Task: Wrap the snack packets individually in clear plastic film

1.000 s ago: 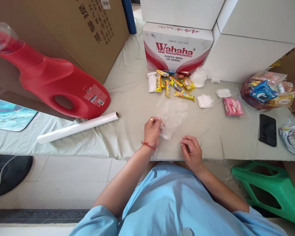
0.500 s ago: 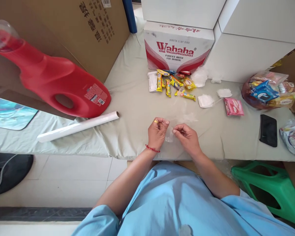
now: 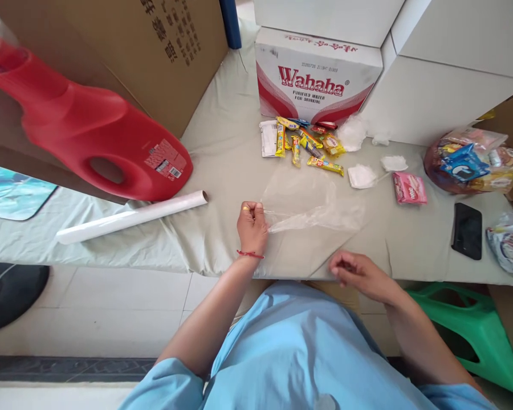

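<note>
My left hand [image 3: 253, 228], with a ring and a red bracelet, is closed on the left end of a thin clear plastic bag [image 3: 312, 213]. The bag lies spread to the right across the cloth, its far edge faint. My right hand [image 3: 361, 273] is at the table's front edge, below and apart from the bag's visible part. Its fingers are curled towards the thumb, and anything inside them is hidden. Beyond the bag sit several small yellow-wrapped snacks [image 3: 325, 165]. White folded packets [image 3: 362, 176] and a pink packet [image 3: 410, 188] lie to their right.
A white cardboard tube [image 3: 132, 217] and a red jug [image 3: 111, 142] stand or lie at left. The Wahaba-style water carton, marked Wahaha [image 3: 312, 85], is at the back. At right are a snack-filled bowl [image 3: 436, 171], a black phone [image 3: 467, 230] and a green stool [image 3: 465, 319].
The bag went from a small bunch between both hands to a wide spread. My left hand shifted left; my right hand moved right and down towards the table edge, away from it.
</note>
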Tool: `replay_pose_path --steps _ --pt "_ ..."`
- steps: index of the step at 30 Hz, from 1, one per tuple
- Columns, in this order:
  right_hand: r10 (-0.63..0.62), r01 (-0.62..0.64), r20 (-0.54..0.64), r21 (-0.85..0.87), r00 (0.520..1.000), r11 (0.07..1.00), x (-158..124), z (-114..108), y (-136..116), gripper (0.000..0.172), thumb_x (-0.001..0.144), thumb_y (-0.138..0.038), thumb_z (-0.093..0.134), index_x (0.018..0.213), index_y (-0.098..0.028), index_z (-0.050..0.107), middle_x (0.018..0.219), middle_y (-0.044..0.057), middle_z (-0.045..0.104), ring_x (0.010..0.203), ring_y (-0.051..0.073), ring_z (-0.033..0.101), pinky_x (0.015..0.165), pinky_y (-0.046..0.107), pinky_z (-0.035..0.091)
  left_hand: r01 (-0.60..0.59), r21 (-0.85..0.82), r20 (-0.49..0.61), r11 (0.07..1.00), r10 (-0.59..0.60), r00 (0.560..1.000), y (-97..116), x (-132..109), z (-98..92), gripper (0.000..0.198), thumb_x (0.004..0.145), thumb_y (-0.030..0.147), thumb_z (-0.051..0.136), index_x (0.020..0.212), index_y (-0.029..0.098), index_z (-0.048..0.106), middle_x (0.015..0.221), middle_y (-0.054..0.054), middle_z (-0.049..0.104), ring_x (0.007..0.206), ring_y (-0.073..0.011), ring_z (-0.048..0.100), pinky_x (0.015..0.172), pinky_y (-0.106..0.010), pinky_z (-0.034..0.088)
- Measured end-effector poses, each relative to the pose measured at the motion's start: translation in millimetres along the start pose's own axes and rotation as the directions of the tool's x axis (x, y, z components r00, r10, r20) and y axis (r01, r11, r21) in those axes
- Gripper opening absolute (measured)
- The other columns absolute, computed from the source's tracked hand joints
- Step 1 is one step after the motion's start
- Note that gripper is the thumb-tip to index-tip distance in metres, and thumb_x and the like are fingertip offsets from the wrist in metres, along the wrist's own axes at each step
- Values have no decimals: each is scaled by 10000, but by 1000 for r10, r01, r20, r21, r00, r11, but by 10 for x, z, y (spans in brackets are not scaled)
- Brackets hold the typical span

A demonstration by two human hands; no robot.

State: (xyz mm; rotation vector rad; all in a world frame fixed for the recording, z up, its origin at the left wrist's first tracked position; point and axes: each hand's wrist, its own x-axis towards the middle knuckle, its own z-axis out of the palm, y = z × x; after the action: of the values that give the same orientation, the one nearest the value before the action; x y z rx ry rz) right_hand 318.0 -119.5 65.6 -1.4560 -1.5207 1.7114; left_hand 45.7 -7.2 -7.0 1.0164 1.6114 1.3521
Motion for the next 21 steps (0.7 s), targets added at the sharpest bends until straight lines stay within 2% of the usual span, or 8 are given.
replay_pose_path --steps 2,4,6,8,10,12,16,21 --pt "-50 65 136 -110 989 992 -177 -141 -131 241 977 -432 671 924 -208 739 783 24 681 679 154 629 618 268 519 -24 51 8 998 23 1000 -3 -13 -55 233 1017 443 528 903 254 454 647 103 465 448 -86 488 493 -232 393" --pt "-187 175 -45 -195 981 965 -241 -278 -269 216 1009 -407 639 964 -226 747 828 30 701 690 148 634 626 263 519 -58 103 31 993 55 998 -7 -37 -102 228 1032 445 507 917 256 451 649 103 470 453 -90 500 510 -237 398" --pt "-361 250 -320 -339 876 907 -155 -380 -396 175 1005 -392 649 1047 -245 735 980 45 720 669 129 611 623 265 519 -96 157 51 983 89 995 -17 -66 -133 233 1040 452 495 922 255 455 645 102 473 463 -95 516 534 -243 403" --pt "-502 256 -375 -541 779 801 73 -436 -505 289 984 -383 666 1249 -272 692 1297 88 673 658 110 588 638 287 535 -137 210 68 968 126 990 -33 -93 -153 239 1045 457 487 919 255 462 633 98 478 480 -103 526 556 -249 398" --pt "-530 215 -245 -719 812 661 394 -455 -593 538 965 -356 660 1489 -305 550 1531 126 534 701 123 612 674 318 553 -174 254 74 951 161 984 -47 -107 -171 239 1047 454 484 915 255 469 623 93 482 497 -111 534 570 -255 385" --pt "-442 142 -115 -850 889 508 730 -452 -657 668 935 -289 656 1574 -310 462 1503 128 560 800 174 659 688 325 540 -191 283 65 940 180 981 -52 -99 -199 227 1048 442 482 919 256 474 621 90 487 510 -119 553 585 -261 385" --pt "-318 -17 -124 -947 940 320 1158 -415 -670 369 936 -182 583 1282 -234 700 1132 102 700 840 223 671 640 301 454 -154 302 -19 941 167 986 -31 -46 -278 198 1047 415 473 925 260 453 610 96 502 495 -127 573 585 -266 393" --pt "-682 42 -272 -913 679 406 1034 -311 -292 267 1033 -228 465 1059 -195 728 1060 115 687 926 228 648 747 331 504 -98 295 -60 950 121 991 -17 -43 -368 178 1048 387 434 915 269 429 535 103 504 467 -149 568 582 -273 408"
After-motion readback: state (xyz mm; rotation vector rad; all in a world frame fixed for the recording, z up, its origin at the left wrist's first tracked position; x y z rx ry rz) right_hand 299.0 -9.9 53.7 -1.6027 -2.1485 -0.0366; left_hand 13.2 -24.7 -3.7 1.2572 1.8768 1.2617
